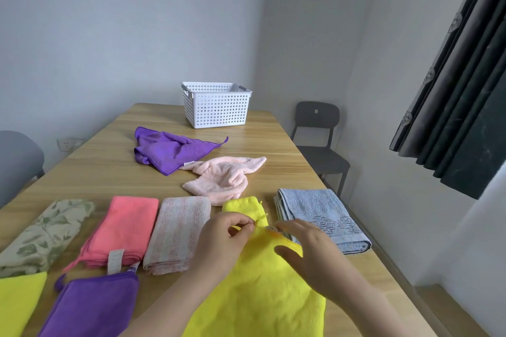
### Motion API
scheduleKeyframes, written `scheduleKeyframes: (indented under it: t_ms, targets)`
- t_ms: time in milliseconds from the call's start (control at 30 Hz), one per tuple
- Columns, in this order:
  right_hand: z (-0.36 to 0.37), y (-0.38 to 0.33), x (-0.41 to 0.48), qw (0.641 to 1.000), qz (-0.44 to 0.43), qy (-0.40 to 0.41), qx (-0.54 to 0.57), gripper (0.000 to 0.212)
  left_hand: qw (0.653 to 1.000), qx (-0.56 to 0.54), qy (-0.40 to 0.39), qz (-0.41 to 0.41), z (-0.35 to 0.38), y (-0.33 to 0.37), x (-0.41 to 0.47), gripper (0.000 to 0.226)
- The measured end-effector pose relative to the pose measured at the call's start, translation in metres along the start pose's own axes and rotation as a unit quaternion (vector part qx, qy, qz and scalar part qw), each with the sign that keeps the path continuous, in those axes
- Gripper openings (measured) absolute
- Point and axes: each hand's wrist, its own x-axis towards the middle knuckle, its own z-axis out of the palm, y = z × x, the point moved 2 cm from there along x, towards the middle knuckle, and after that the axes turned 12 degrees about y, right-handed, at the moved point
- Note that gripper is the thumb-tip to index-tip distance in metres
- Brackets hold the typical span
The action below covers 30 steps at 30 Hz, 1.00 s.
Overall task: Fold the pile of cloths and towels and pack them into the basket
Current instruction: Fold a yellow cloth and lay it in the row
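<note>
on the wooden table [109,167], right of the folded striped towel [178,232], the left hand [224,241] pinches the bright yellow fluffy cloth [260,295], which lies partly folded near the front edge, while the right hand [309,252] rests on it, its grip unclear, beside the folded blue towel [320,210].

I can read no word or number here. The white tag [115,259] on the coral cloth [131,219] perhaps bears print, but it is too blurred; so is the small tag [273,228] on the yellow cloth [262,295].
</note>
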Motion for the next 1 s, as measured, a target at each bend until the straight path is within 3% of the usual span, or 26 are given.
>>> scheduleKeyframes:
  t_ms: [100,267,500,767,900,1000]
  targets:
    - [0.013,-0.010,0.006,0.998,-0.009,0.042,0.037,0.035,0.999,0.025,-0.004,0.035,0.000,0.006,-0.003,0.015]
    - [0.019,-0.014,0.012,0.995,0.007,0.078,0.055,0.007,0.997,0.032,0.012,0.069,-0.004,0.013,-0.009,0.013]
    - [0.012,-0.009,0.010,0.990,0.055,0.089,0.097,0.010,0.997,0.041,0.061,0.040,-0.028,-0.015,-0.033,0.014]
    - [-0.001,-0.016,0.019,0.979,0.086,0.124,0.136,0.015,0.999,-0.004,0.045,0.027,-0.038,-0.030,-0.058,0.016]
    - [-0.003,-0.019,0.021,0.979,0.091,0.123,0.136,0.016,0.997,-0.076,0.010,0.009,-0.038,-0.028,-0.060,0.041]
    - [-0.006,-0.021,0.022,0.978,0.089,0.132,0.133,0.015,0.997,-0.078,0.006,0.021,-0.041,-0.025,-0.062,0.043]
